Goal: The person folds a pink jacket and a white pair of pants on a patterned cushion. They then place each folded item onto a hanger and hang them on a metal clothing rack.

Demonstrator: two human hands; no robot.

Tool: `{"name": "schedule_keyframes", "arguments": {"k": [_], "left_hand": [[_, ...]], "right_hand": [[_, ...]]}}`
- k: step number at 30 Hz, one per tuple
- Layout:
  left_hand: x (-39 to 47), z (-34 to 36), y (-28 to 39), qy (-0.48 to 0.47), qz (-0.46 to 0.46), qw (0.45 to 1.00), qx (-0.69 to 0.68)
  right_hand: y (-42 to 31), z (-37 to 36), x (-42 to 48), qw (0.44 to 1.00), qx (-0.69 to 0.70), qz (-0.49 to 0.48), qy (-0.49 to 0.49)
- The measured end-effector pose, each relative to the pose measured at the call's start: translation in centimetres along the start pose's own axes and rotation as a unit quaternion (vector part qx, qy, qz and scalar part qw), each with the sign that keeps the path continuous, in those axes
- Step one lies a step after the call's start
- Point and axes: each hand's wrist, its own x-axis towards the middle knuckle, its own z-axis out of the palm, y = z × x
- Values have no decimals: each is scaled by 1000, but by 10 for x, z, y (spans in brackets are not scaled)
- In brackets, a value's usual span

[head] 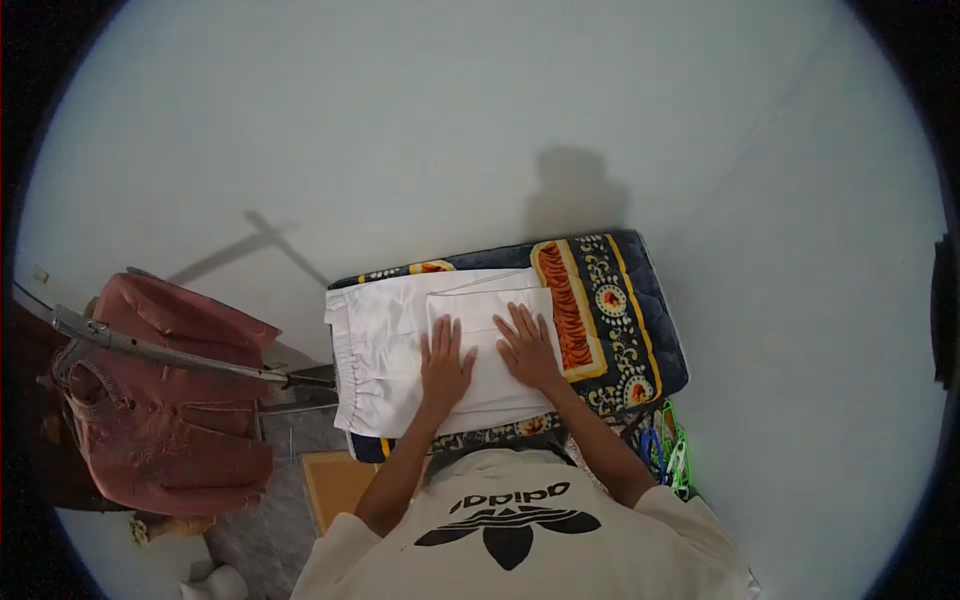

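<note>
White trousers with a gathered elastic waistband at the left lie on a dark patterned padded mat. Their right part is folded back over itself towards the waistband. My left hand rests flat near the left edge of the folded layer, fingers pointing away from me. On the same layer, farther right, my right hand lies flat with its fingers spread. Neither hand grips anything.
At the left a reddish garment hangs beside a metal bar. Green and blue hangers are below the mat's right end. A tan board stands at the lower left. Behind the mat rises a pale wall.
</note>
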Motion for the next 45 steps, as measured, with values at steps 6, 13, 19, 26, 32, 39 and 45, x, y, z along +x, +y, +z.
{"name": "schedule_keyframes", "arguments": {"k": [6,13,19,26,32,39,45], "left_hand": [[9,-11,14,4,-21,996,-89],[-17,-7,33,-62,53,992,-92],[-71,-38,-25,-52,-120,991,14],[-73,-35,-20,-45,-147,988,26],[-74,-32,-19,-44,-150,987,23],[-71,-21,-24,-10,-112,993,24],[-75,-15,-31,54,-120,991,-4]], "right_hand": [[-8,-7,8,999,-5,29,-30],[-2,-2,7,999,-6,18,-26],[-1,0,6,1000,8,11,1],[-4,-2,6,999,14,12,26],[-3,1,2,998,37,8,54],[-2,-22,-6,995,61,-16,77],[-55,-60,-100,978,81,53,182]]}}
